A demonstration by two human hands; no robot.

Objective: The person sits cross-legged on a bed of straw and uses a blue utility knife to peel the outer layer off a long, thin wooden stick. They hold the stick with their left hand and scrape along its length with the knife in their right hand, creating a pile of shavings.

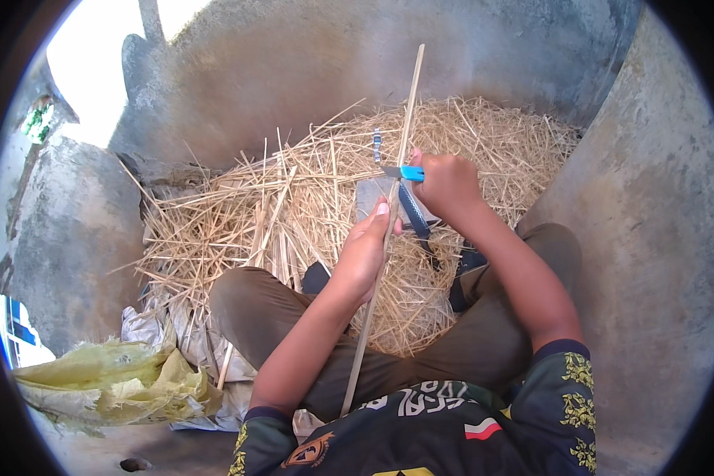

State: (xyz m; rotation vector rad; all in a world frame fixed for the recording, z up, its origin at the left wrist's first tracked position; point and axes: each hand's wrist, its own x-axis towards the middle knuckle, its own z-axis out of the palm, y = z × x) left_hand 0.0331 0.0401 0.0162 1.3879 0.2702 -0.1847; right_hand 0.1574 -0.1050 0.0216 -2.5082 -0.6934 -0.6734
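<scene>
My left hand [366, 246] is closed around a long, thin wooden strip [409, 107], which looks like split bamboo. The strip slants from near my lap up past both hands to the far wall. In my right hand [451, 184] is a knife [412, 173] with a bright blue handle. Its short blade lies across the strip, just above my left fingertips. Below the hands sits a grey flat block [368, 194], partly covered, with a dark patterned strap-like piece [413, 209] on it. A metal-banded wristwatch [377, 144] rests on the shavings beyond.
Straw-like shavings and thin strips [492, 151] cover the floor around my crossed legs [254, 305]. Curved concrete walls [373, 63] rise ahead and on both sides. A torn yellowish sack [127, 381] and pale crumpled sheeting [151, 325] lie at the lower left.
</scene>
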